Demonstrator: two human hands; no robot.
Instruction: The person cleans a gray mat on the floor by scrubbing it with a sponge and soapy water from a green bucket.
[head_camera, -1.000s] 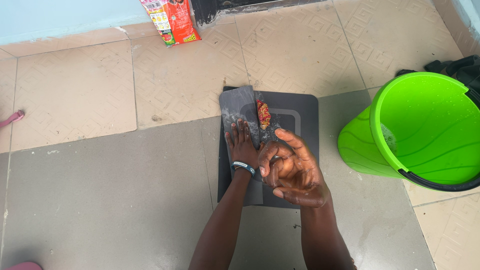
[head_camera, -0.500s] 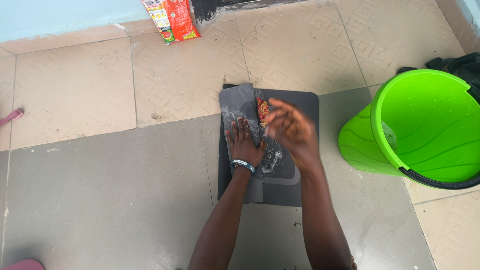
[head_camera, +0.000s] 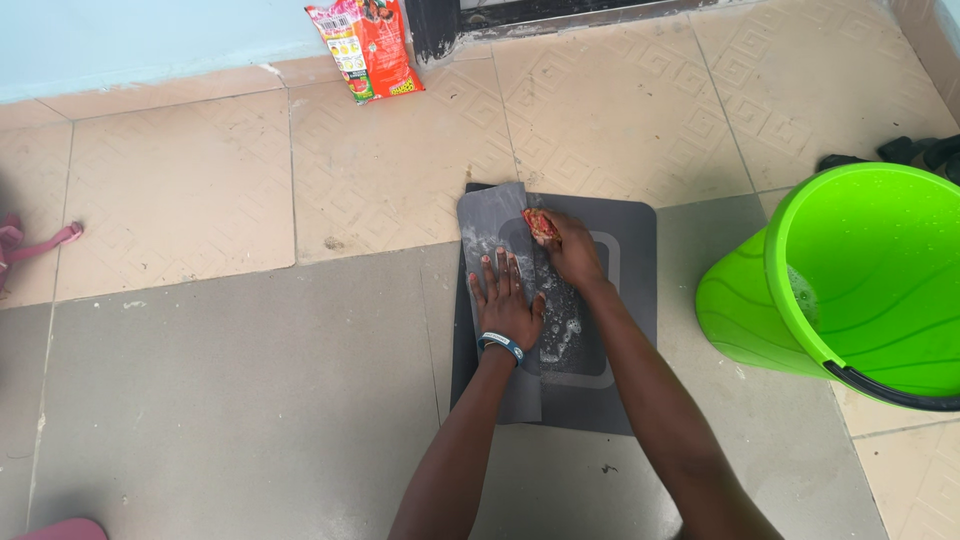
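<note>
A dark grey mat (head_camera: 630, 300) lies flat on the floor with a lighter grey sheet (head_camera: 490, 215) folded over its left side. My left hand (head_camera: 508, 298), with a wristband, presses flat on that sheet, fingers spread. My right hand (head_camera: 570, 250) reaches to the top of the mat and closes around a red and yellow scrubbing sponge (head_camera: 536, 221). Soapy foam (head_camera: 562, 325) covers the mat's middle between my hands.
A bright green bucket (head_camera: 790, 250) with a dark handle and some water stands tilted at the right. A red and orange packet (head_camera: 368, 48) leans by the wall at the top. Dark cloth (head_camera: 915, 152) lies behind the bucket. A pink slipper strap (head_camera: 40, 240) shows at far left.
My right hand moved from near my left wrist up to the top of the mat and took hold of the sponge. The left hand stayed pressed on the sheet.
</note>
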